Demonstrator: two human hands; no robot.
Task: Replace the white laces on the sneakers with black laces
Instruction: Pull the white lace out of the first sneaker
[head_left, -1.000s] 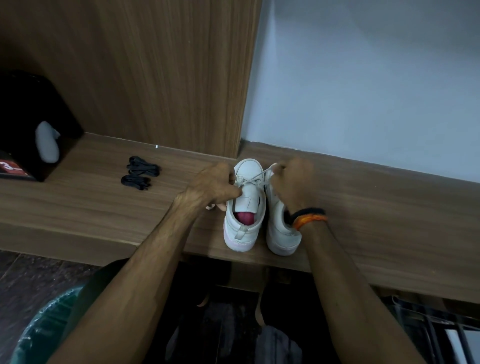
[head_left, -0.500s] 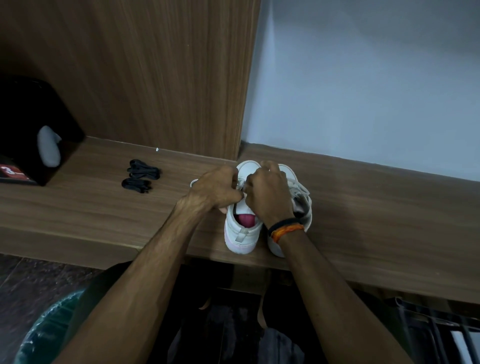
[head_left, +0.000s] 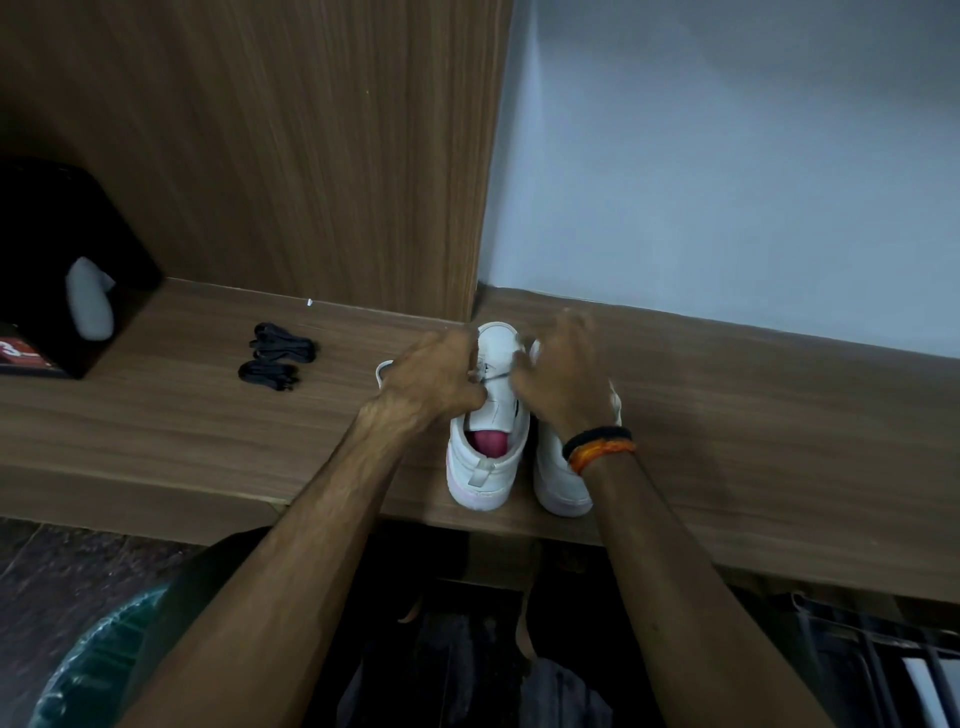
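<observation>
Fingers (head_left: 470, 387) of left hand (head_left: 431, 384) curled at the lace area of the left sneaker (head_left: 485, 452), apparently pinching white lace; grip hidden by knuckles. Right hand (head_left: 558, 382) blurred, fingers loosely spread over the same spot, hold on anything impossible to tell.

Largest first: wooden shelf (head_left: 753, 415) running wide across, backed by a wood panel (head_left: 260, 156) at left and a pale wall (head_left: 727, 156) at right. Black box (head_left: 47, 260) at far left end. Two white sneakers side by side, heels near the front edge, toes toward the back corner, long axes running away from the body. Right sneaker (head_left: 563, 483) mostly under the right wrist. Black laces (head_left: 278, 356), two small bundles, well apart to the left of the shoes.

Lace rows directly under both hands, so pulling upward and outward seems the likely move. Left hand nearer the black bundles. Open shelf to both sides; little room behind the toes; heels close to the drop-off, so a hard tug toward the body could tip a shoe off.
</observation>
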